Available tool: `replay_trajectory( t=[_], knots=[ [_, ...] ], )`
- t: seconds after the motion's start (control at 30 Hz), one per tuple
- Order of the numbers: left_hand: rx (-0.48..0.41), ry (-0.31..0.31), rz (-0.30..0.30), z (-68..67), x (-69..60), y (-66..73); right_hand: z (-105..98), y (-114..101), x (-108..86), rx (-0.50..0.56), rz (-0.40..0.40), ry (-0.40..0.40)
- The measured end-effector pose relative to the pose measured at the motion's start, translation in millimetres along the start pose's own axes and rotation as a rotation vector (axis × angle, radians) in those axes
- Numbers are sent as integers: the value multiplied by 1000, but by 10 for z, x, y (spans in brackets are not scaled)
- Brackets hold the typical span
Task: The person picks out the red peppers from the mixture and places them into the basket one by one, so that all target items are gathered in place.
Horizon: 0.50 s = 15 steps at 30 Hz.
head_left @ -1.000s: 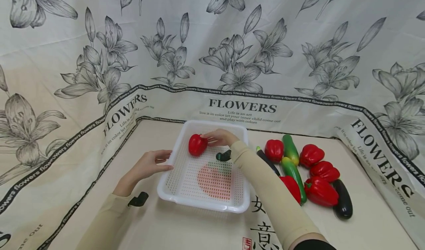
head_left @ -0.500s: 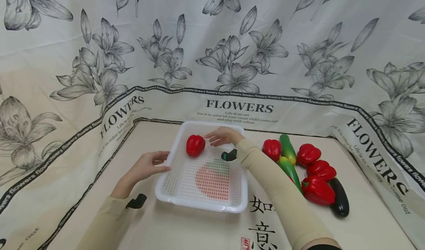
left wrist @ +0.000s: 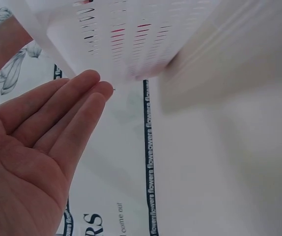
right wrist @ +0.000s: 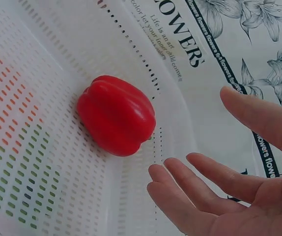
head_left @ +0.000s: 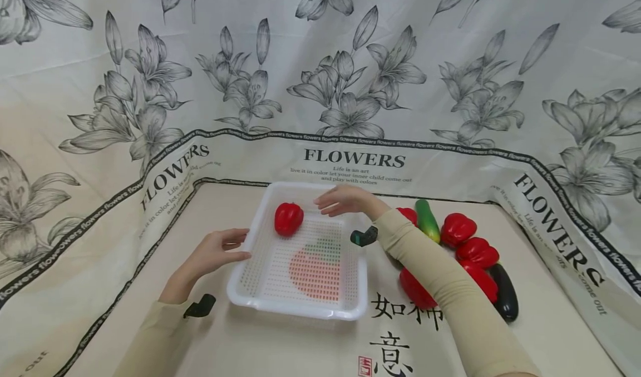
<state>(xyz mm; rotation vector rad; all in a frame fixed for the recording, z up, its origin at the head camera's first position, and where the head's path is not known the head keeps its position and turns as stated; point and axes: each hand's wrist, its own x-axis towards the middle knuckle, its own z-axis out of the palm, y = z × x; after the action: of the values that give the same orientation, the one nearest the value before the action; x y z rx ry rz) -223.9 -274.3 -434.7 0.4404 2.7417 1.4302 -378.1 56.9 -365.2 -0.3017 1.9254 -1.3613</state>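
A white perforated plastic basket (head_left: 300,309) stands on the table, with an orange-and-green dotted pattern on its floor. Inside, at the far left, lies a red bell pepper (head_left: 289,219). My left hand (head_left: 212,252) is at the basket's left side, thumb by the rim and fingers extended. In the left wrist view those fingers (left wrist: 77,110) lie close to the basket's outer wall; whether they touch it I cannot tell. Over the basket's far right part hovers my right hand (head_left: 348,200), apart from the pepper. The right wrist view shows its fingers (right wrist: 200,191) spread and holding nothing.
Right of the basket lie several red bell peppers (head_left: 458,229), a green cucumber-like vegetable (head_left: 427,218) and a dark eggplant (head_left: 503,293). My right sleeve (head_left: 445,277) covers part of this group. A flower-printed cloth (head_left: 350,157) hangs behind the table.
My right hand has let go of the red bell pepper in the basket and moved right. The left hand has kept its place by the rim. The head view has shifted slightly.
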Motion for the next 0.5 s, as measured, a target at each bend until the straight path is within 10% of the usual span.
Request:
replay_trajectory(
  t=[0.5],
  knots=[
    [-4,-6,18,-4,-17,22,-25,-3,-510,-118,-59,-1]
  ],
)
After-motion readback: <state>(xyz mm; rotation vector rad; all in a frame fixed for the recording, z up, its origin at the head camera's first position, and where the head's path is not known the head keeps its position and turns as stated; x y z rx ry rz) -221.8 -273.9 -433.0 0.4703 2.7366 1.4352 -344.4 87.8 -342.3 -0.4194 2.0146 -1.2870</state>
